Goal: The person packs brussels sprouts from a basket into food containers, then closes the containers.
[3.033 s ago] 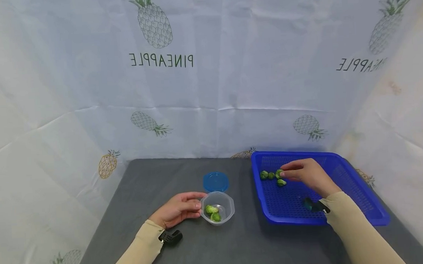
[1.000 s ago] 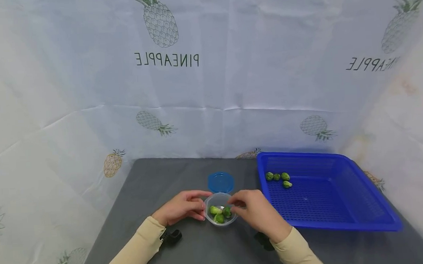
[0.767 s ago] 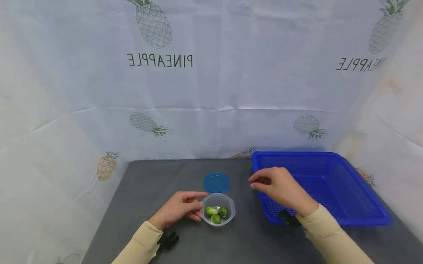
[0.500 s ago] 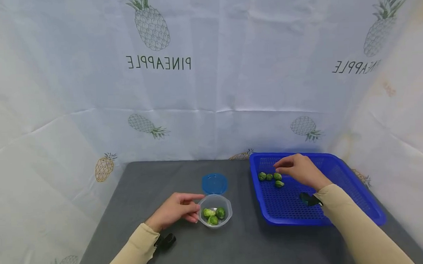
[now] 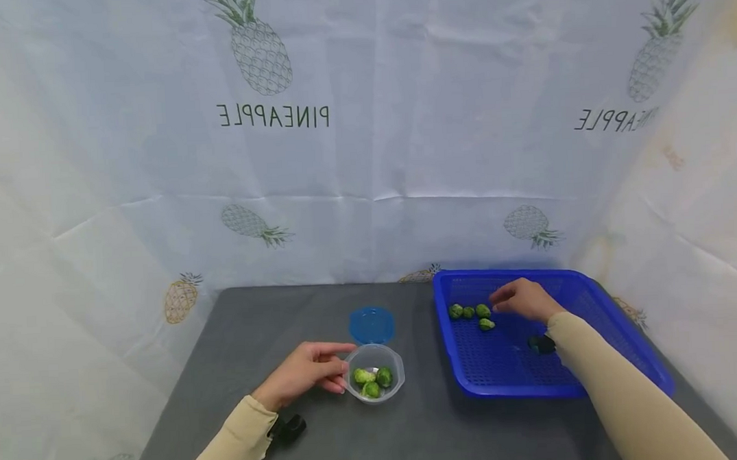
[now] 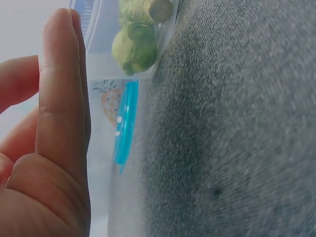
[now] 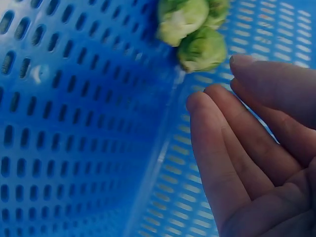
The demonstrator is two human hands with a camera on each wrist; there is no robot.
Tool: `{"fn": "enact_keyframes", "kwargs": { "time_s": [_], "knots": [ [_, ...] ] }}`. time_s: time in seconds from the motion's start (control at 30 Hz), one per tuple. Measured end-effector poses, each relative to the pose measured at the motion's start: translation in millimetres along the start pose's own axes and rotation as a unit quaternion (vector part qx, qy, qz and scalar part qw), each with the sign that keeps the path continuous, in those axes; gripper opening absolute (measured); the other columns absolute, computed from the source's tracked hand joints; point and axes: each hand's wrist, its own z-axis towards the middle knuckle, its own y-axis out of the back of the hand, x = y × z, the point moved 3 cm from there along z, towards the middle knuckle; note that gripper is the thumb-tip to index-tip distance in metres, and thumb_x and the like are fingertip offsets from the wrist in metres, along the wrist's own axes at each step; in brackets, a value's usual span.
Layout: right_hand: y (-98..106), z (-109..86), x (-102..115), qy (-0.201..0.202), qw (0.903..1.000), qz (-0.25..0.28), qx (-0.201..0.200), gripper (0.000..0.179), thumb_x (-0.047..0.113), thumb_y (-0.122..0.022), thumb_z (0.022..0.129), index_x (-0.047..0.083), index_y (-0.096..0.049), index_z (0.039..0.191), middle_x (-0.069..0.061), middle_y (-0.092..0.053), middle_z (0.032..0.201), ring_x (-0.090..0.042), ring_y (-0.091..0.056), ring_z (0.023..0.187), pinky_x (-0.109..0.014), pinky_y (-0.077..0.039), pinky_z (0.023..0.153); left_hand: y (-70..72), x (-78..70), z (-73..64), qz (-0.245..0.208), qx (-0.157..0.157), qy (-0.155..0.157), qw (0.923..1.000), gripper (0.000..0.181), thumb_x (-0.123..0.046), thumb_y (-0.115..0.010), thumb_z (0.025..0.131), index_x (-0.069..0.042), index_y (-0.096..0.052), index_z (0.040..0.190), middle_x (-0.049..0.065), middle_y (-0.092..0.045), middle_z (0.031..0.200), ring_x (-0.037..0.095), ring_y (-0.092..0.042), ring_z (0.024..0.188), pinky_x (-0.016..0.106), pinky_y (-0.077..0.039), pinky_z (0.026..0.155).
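My left hand (image 5: pixel 303 375) is at the left side of a small clear plastic container (image 5: pixel 400 366), fingers straight and touching its rim. Three Brussels sprouts (image 5: pixel 372 390) lie inside it; in the left wrist view a pale green sprout (image 6: pixel 134 48) shows through the wall. Over the blue perforated basket (image 5: pixel 511 391), my right hand (image 5: pixel 524 300) hovers with nothing between thumb and fingers. Several more Brussels sprouts (image 5: pixel 483 311) sit together in the basket's left part. The right wrist view has the fingertips just short of the nearest sprout (image 7: pixel 202 49).
A blue round lid (image 5: pixel 372 325) lies flat on the grey table (image 5: pixel 273 316), just behind the container. White curtains (image 5: pixel 364 141) printed with pineapples enclose the back and sides. Each wrist carries a black device (image 5: pixel 287 431).
A third sprout has come into the container, brought by my right hand. That hand has since moved back right, over the basket. My left hand has stayed by the container.
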Motion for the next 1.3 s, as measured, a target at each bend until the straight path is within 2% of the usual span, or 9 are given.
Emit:
{"fn": "enact_keyframes", "kwargs": {
  "time_s": [0.17,0.4,0.67,0.93,1.3],
  "knots": [
    [-7.5,3.4,-4.2,-0.001,1.0000,-0.008,-0.002,0.035,0.020,-0.075,0.101,0.000,-0.077,0.130,-0.025,-0.075,0.130,-0.049,-0.069,0.121,-0.062,-0.061,0.097,-1.5,-2.1,1.3,0.002,0.008,0.003,1.0000,0.052,-0.018,-0.072,0.106,-0.005,-0.059,0.155,0.013,-0.080,0.102,0.020,-0.079,0.087,0.038,-0.070,0.084],
    [-6.2,6.0,-5.7,-0.016,0.9996,-0.012,-0.018,0.034,0.023,-0.077,0.100,0.000,-0.079,0.125,-0.023,-0.077,0.125,-0.045,-0.072,0.115,-0.059,-0.062,0.094,-2.5,-7.6,7.4,0.008,0.018,-0.002,0.9998,0.051,-0.017,-0.071,0.106,-0.005,-0.060,0.154,0.012,-0.080,0.100,0.018,-0.079,0.086,0.042,-0.070,0.085],
    [-12.6,16.4,-5.1,-0.026,0.9992,-0.016,-0.026,0.032,0.026,-0.080,0.097,0.003,-0.081,0.119,-0.021,-0.078,0.121,-0.042,-0.073,0.110,-0.057,-0.063,0.090,0.3,-3.7,6.0,0.004,0.016,0.004,0.9999,0.051,-0.017,-0.071,0.106,-0.006,-0.060,0.154,0.010,-0.080,0.098,0.017,-0.078,0.086,0.041,-0.070,0.084],
    [-16.4,27.3,-0.5,-0.026,0.9988,-0.020,-0.037,0.027,0.028,-0.085,0.092,0.007,-0.084,0.108,-0.015,-0.081,0.110,-0.036,-0.075,0.102,-0.056,-0.063,0.089,4.6,1.8,3.8,-0.002,0.010,0.006,0.9999,0.052,-0.019,-0.072,0.106,-0.007,-0.059,0.155,0.011,-0.080,0.101,0.018,-0.078,0.088,0.041,-0.070,0.085],
    [-18.9,29.9,-1.7,-0.024,0.9987,-0.027,-0.037,0.028,0.032,-0.087,0.091,0.008,-0.084,0.106,-0.015,-0.080,0.110,-0.036,-0.074,0.101,-0.057,-0.063,0.086,5.8,1.3,3.4,-0.007,0.008,0.012,0.9999,0.049,-0.016,-0.070,0.107,-0.007,-0.060,0.154,0.013,-0.080,0.104,0.017,-0.078,0.087,0.038,-0.070,0.083]
  ]
}}
